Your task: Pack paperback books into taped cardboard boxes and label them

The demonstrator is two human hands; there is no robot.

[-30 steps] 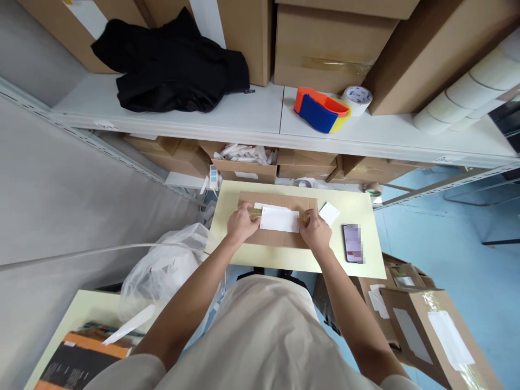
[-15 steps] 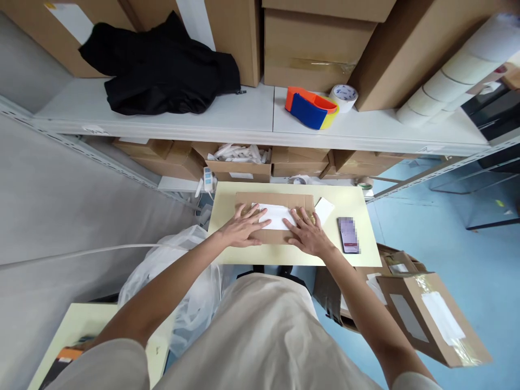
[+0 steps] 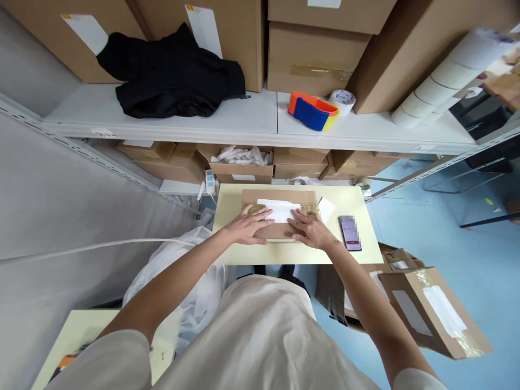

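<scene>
A cardboard box (image 3: 280, 232) with clear tape at its ends lies on the pale yellow table (image 3: 227, 259). On its top is a white label (image 3: 281, 212). My left hand (image 3: 249, 226) rests over the box's left part, fingers spread, with fingertips on the label's left side. Over the right part, my right hand (image 3: 312, 228) lies with outstretched fingers touching the label's right side. Neither hand is wrapped around anything. A white card (image 3: 326, 209) sits just right of the box, and a phone (image 3: 350, 233) lies farther right.
A grey shelf (image 3: 252, 122) spans the back, holding a black garment (image 3: 174, 76), a tape roll (image 3: 343, 102) and cartons. Below it is a box of white pieces (image 3: 244, 156). Plastic wrap (image 3: 195, 303) is at left; a labelled carton (image 3: 434, 309) stands at right.
Both hands have shifted slightly along the label on the box, the fingers staying spread. The view has moved a little, and the box appears slightly farther right.
</scene>
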